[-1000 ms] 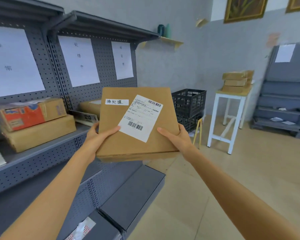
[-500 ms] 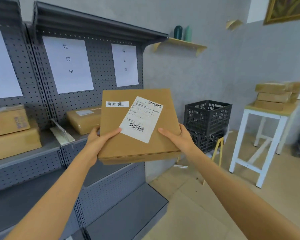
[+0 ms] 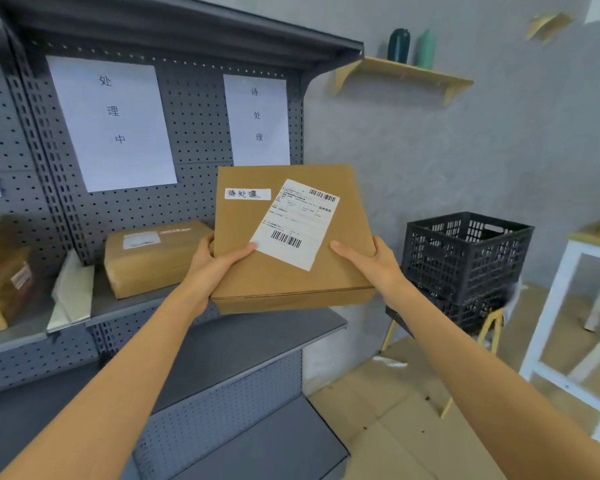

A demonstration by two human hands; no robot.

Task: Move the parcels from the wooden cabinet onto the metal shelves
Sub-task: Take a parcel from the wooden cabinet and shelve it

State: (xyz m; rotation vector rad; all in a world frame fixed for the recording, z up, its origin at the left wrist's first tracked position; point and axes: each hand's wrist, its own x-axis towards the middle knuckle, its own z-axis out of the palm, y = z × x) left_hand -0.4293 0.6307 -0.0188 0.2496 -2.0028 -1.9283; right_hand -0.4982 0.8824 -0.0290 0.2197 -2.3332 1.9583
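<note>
With the left hand (image 3: 210, 268) and right hand (image 3: 371, 263) gripping opposite sides of the flat parcel (image 3: 291, 237), fingers curled underneath, the person is holding it level above the metal shelf's (image 3: 125, 303) right end, best lowered beside the resting box (image 3: 153, 258).

flat box (image 3: 291, 237) now closer to the metal shelves (image 3: 187, 306), right in front of the tall paper sign (image 3: 257, 116), orange parcel gone from view

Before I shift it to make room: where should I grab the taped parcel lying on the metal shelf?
Probably with both hands on the two short ends of the taped parcel, coming from the open front of the metal shelf. It lies flat and long, and the pegboard behind blocks rear access.
</note>
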